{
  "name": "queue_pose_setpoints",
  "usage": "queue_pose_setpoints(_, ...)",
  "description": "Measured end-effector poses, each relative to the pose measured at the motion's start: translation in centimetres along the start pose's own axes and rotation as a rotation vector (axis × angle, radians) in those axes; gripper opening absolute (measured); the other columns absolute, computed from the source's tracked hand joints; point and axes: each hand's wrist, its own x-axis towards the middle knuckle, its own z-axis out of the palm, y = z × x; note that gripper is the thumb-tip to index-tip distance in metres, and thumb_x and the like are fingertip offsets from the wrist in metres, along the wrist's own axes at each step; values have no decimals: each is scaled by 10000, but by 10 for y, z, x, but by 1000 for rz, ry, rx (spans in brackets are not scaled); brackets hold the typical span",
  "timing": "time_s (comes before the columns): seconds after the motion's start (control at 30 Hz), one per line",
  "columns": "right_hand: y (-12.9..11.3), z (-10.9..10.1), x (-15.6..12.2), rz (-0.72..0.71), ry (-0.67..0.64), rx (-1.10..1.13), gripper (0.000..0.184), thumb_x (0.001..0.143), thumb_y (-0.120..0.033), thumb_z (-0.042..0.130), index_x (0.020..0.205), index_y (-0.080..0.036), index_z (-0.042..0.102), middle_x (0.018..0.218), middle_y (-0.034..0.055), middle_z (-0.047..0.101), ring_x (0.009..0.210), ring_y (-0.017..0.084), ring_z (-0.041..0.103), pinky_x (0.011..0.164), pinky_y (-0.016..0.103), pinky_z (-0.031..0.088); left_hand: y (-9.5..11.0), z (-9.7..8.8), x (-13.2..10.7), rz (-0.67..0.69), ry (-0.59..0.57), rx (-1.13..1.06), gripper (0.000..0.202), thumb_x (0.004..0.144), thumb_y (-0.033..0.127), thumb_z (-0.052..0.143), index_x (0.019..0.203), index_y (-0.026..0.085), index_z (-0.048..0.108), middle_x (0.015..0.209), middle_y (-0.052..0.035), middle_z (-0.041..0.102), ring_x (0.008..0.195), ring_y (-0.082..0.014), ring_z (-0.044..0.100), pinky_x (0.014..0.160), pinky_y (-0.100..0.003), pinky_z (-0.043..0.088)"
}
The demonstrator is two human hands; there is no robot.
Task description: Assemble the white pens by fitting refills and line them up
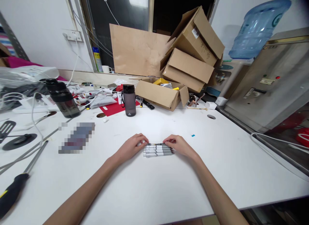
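Observation:
Several pens with white and grey barrels lie side by side in a flat row on the white table. At the far side of the row is a darker pen, parallel to the others. My left hand has its fingertips closed at that pen's left end. Its right end is between the thumb and fingers of my right hand, which partly hides the pen tips. Both forearms reach in from the near edge.
A dark bottle stands beyond my hands, near an open cardboard box. A second bottle, a pixelated patch and a screwdriver are at left. A small blue piece lies right of my hands.

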Motion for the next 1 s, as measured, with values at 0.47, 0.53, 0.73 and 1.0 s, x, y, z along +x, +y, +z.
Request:
queue_pose_setpoints(0.47, 12, 48, 16, -65, 328, 226, 302, 943, -426, 518, 1000, -210, 721, 1095, 68, 735, 1082, 230, 639, 1010, 348, 440, 14, 55, 18, -318, 338, -348, 407, 1006, 407, 444, 1343, 216, 570, 1422, -118, 587, 1336, -263, 524, 1159, -448, 372)
queue_pose_setpoints(0.53, 13, 54, 18, -56, 362, 251, 331, 959, -443, 485, 1036, -212, 710, 1145, 79, 729, 1125, 232, 635, 1054, 363, 426, 20, 65, 21, -301, 356, -335, 455, 1018, 409, 426, 1414, 203, 513, 1513, -138, 514, 1426, -265, 442, 1206, -467, 312)
queue_pose_setpoints(0.73, 15, 58, 24, 10, 428, 387, 396, 960, -480, 420, 1112, -213, 669, 1248, 104, 710, 1213, 234, 635, 1118, 391, 435, 28, 70, 22, -358, 392, -399, 487, 1020, 423, 425, 1448, 199, 481, 1556, -144, 486, 1458, -286, 420, 1218, -496, 290)
queue_pose_setpoints(1.0, 7, 53, 33, -11, 450, 645, 310, 896, -393, 466, 1027, -204, 673, 1212, 113, 738, 1216, 232, 659, 1095, 393, 489, 0, 68, 39, -363, 585, -611, 388, 1025, 413, 386, 1290, 225, 598, 1466, -89, 598, 1387, -240, 525, 1187, -419, 377)
